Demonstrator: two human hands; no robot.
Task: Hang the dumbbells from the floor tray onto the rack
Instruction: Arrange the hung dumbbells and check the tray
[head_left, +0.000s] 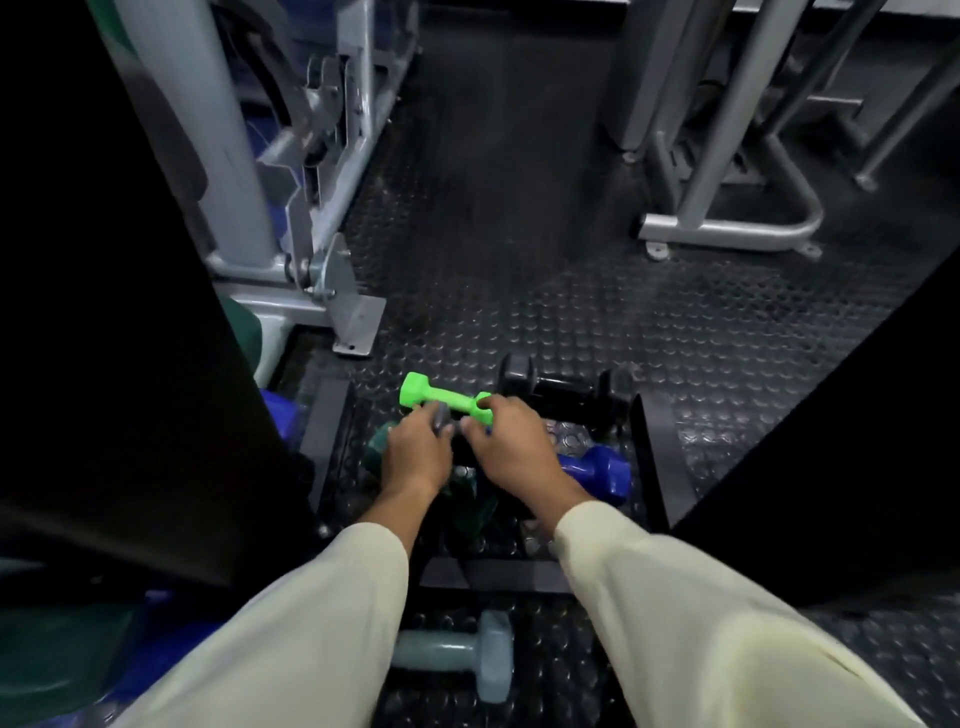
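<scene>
A black floor tray (650, 457) holds several dumbbells. A bright green dumbbell (434, 399) lies across its far side. My right hand (511, 449) curls its fingers around the green dumbbell's right end. My left hand (418, 454) pinches a small grey dumbbell (442, 417) just in front of the green one. A dark green dumbbell (378, 448) sits partly under my left hand. By my right wrist rests a blue dumbbell (597, 470), and a black dumbbell (556, 387) sits at the tray's far edge. The rack's hanging places are not clearly in view.
A pale grey-blue dumbbell (467, 656) lies on the studded rubber floor (571, 291) between my forearms. A dark upright panel (130, 312) fills the left, with a blue weight (283, 421) at its base. Grey machine frames (322, 171) (727, 228) stand at far left and right.
</scene>
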